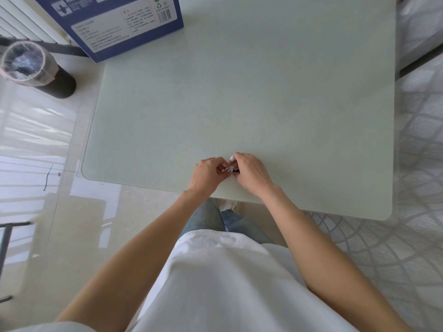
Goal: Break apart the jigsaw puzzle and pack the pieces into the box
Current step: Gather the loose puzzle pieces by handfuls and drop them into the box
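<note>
Both hands meet over the near edge of a pale table (263, 92), the left hand (208, 174) and right hand (250, 172) pinching a small cluster of puzzle pieces (229, 169) between their fingertips. A blue box (115, 25) stands at the table's far left corner, well apart from the hands. A lined bin (31, 65) sits on the floor beside it.

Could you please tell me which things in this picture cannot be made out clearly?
- Puzzle pieces, head view: too small and mostly covered by the left hand and right hand; count and print unreadable.
- Blue box, head view: cut off by the top edge; whether it is open and what it holds cannot be told.
- Box label text: too small to read.
</note>
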Available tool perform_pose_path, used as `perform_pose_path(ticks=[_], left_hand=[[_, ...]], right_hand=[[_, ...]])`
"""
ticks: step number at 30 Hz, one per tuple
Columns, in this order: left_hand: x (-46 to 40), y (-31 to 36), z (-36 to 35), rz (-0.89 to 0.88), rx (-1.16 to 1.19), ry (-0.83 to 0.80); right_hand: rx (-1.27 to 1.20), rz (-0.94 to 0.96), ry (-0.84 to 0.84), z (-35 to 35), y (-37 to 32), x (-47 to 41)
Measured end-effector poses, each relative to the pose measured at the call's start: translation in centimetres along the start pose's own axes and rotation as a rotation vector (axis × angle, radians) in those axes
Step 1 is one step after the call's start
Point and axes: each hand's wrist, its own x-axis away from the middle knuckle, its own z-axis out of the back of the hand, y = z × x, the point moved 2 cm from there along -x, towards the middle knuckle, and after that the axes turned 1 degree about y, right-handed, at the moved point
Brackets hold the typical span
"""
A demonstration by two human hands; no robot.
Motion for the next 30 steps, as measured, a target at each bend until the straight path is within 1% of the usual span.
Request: perform_pose_path(ticks=[4,9,11,13,17,19,22,24,26,27,28,30], left_hand=[[0.2,-0.4,0.3,0.026,0.026,0.007],[0.1,-0.5,0.4,0.009,0.022,-0.013],[0.2,-0.6,0.6,0.005,0.042,-0.032],[0.4,-0.7,1.3,0.018,0.069,-0.030],[0.6,-1.1,4.5,0.072,0.110,0.034],[0.7,-1.0,7.2,0.077,0.118,0.073],[0.7,-0.2,11.9,0.060,0.160,0.158],[0.2,0.8,15.8,-0.014,0.236,0.251],[-1.0,2.3,20.2,-0.128,0.283,0.351],[-1.4,3.1,21.7,-0.176,0.287,0.385],[-2.7,3.7,25.0,-0.224,0.266,0.432],[-4.8,4.8,29.0,-0.268,0.225,0.475]], right_hand=[[0.019,0.009,0.028,-0.2,0.1,0.2],[0.072,0.047,0.032,0.0,0.1,0.0],[0.023,0.060,0.020,-0.1,0.0,0.1],[-0.080,0.030,0.012,-0.1,0.0,0.2],[-0.287,-0.153,0.126,1.5,0.9,0.3],[-0.337,-0.183,0.136,3.2,0.5,0.1],[-0.359,-0.105,0.142,7.0,-2.0,-1.2],[-0.434,-0.014,0.161,10.5,-5.1,-3.1],[-0.511,0.081,0.176,14.1,-9.1,-5.8],[-0.534,0.120,0.187,15.7,-10.7,-6.6],[-0.541,0.182,0.206,17.8,-13.4,-8.9],[-0.551,0.252,0.227,20.9,-16.7,-11.7]])
